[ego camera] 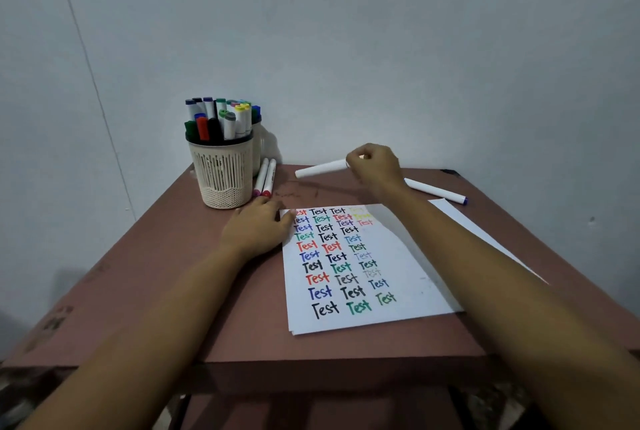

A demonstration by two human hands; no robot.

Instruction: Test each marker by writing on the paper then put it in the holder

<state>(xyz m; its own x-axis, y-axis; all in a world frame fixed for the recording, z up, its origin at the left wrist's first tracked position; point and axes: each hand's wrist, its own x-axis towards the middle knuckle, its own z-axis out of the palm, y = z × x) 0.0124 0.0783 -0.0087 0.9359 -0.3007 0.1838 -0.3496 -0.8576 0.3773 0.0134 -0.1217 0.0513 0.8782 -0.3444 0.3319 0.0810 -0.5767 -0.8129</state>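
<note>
The right hand [372,166] pinches a marker [320,169] over the desk's [242,325] far edge, likely bound for the holder [221,169] at the far left corner, while the left hand's [258,228] flat fingers press the paper's [408,270] corner so it won't slide.

A worn reddish-brown table [242,325] stands against plain pale walls [415,48].

The right grip [372,166] hides one end of the marker [320,169] it holds, so its colour cannot be told. The left grip [258,227] covers letters at the top corner of the paper [415,277]. A second holder [257,152] is mostly hidden behind the front holder [221,173].
</note>
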